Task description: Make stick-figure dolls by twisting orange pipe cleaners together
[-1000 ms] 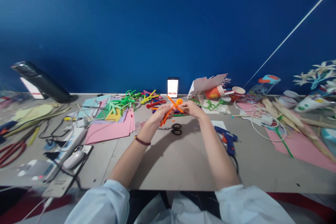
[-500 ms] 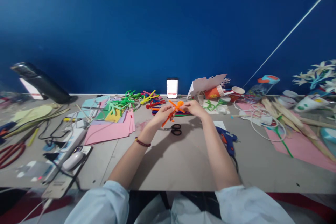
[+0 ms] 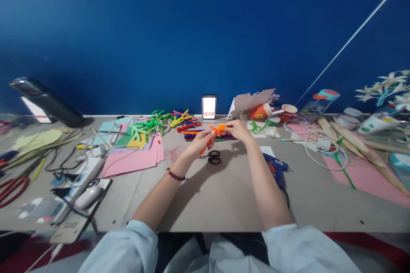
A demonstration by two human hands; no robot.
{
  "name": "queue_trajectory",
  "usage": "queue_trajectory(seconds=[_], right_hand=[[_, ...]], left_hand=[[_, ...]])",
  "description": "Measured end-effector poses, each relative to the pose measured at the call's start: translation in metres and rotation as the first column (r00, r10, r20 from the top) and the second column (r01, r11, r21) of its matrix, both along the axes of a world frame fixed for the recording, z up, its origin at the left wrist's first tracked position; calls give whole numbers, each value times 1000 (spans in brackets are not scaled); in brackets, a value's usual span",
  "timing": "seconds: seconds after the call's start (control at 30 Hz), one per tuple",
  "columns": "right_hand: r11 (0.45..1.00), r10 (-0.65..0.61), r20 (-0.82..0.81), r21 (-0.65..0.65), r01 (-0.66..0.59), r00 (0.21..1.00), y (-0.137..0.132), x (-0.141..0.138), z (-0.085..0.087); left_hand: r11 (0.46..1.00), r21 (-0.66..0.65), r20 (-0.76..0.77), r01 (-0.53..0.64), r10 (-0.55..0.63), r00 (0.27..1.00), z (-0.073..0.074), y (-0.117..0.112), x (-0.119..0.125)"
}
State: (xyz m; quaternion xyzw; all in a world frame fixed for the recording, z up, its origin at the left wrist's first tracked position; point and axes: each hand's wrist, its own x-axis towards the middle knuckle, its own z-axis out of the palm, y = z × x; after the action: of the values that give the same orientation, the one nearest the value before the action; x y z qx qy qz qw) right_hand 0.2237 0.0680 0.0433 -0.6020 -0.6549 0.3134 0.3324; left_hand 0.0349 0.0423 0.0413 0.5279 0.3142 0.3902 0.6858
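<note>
My left hand (image 3: pixel 200 141) and my right hand (image 3: pixel 237 130) meet above the grey table (image 3: pixel 224 196), and both pinch an orange pipe-cleaner figure (image 3: pixel 215 132). The figure has a small orange ball at its top and a long stem slanting down to the left. Black scissors (image 3: pixel 211 157) lie on the table just below my hands. A bundle of straight coloured pipe cleaners (image 3: pixel 205 135) rests right behind them.
Pink paper sheets (image 3: pixel 136 158) and green and yellow pipe-cleaner figures (image 3: pixel 150 126) lie at the left. A blue glue gun (image 3: pixel 275 168) sits by my right forearm. A phone (image 3: pixel 209 106) leans on the blue wall. Paper cups (image 3: pixel 265 111), white cord and wooden sticks (image 3: pixel 346 136) crowd the right; cables and a power strip (image 3: pixel 86 170) the left.
Both hands have drawn a little closer and slightly higher. The crossing arm of the orange figure has been folded in, leaving it more compact near the ball.
</note>
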Motion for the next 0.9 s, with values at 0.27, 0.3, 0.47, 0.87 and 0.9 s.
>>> queue_trajectory(seconds=[0.27,0.3,0.47,0.87,0.9], right_hand=[[996,84,-103,37,-81,991,6,3,-9],[995,96,-118,21,-94,988,5,2,-8],[981,173,-137,-62,-183,975,-2,-1,1],[949,266,111,146,-280,958,-27,-22,34],[943,265,137,167,-286,954,-30,-26,37]], left_hand=[[990,-137,115,43,-27,993,-1,7,-4],[989,-131,109,68,-54,993,0,6,-5],[962,-10,-149,273,-271,951,4,-3,-6],[958,254,-576,131,42,817,-21,5,-2],[962,254,-561,97,65,825,-21,7,-3]])
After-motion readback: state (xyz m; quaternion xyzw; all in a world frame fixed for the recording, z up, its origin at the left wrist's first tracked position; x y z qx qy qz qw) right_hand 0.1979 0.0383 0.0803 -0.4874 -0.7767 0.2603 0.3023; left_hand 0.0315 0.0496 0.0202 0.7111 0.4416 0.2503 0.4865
